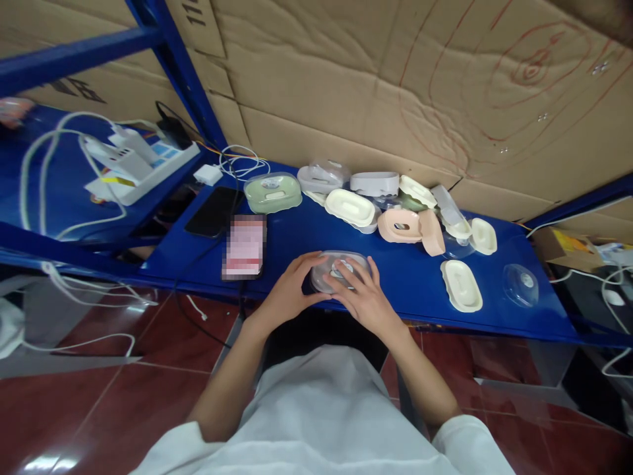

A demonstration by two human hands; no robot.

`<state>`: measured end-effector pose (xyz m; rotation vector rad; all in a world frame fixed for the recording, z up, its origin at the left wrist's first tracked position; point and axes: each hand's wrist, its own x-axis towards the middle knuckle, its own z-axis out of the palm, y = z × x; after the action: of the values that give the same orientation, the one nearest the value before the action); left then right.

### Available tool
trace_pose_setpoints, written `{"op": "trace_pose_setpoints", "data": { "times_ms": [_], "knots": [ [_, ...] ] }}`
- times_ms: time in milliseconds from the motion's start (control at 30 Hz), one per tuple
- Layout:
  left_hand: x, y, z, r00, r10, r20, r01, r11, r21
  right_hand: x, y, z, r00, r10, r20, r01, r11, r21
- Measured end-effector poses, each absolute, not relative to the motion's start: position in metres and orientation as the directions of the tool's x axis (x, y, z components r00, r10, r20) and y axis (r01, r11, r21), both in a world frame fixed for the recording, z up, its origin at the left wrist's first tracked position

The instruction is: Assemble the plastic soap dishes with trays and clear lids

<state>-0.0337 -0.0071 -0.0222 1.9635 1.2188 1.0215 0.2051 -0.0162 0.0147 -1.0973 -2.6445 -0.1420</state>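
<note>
At the front edge of the blue shelf sits a greyish soap box (325, 269) with a clear lid and a round label on top. My left hand (291, 285) grips its left end, thumb at the near side and fingers at the far side. Across the top and right end lies my right hand (363, 290), fingers spread over the lid and holding the box. Part of the box is hidden beneath the fingers. To the right are a cream soap tray (461, 285) and a loose clear lid (521, 285) with a round label.
Behind my hands lie several soap box parts, including a green box (273, 192), a peach tray (398, 225) and a grey piece (374, 183). On the left are a black phone (211, 211), a blurred-out screen (244, 246), cables and a power strip (148, 175). Cardboard (346, 86) stands behind.
</note>
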Motion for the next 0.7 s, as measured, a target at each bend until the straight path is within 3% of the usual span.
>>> {"op": "trace_pose_setpoints", "data": {
  "times_ms": [400,700],
  "knots": [
    [-0.033,-0.009,-0.022,0.278,0.915,0.292,0.468,-0.395,0.791,0.211,-0.016,0.0,-0.689,0.596,0.413,0.666,0.745,0.037],
    [-0.034,-0.011,-0.023,0.271,0.918,0.291,0.492,-0.392,0.777,0.213,-0.018,-0.004,-0.677,0.627,0.386,0.674,0.738,-0.016]
  ]
}}
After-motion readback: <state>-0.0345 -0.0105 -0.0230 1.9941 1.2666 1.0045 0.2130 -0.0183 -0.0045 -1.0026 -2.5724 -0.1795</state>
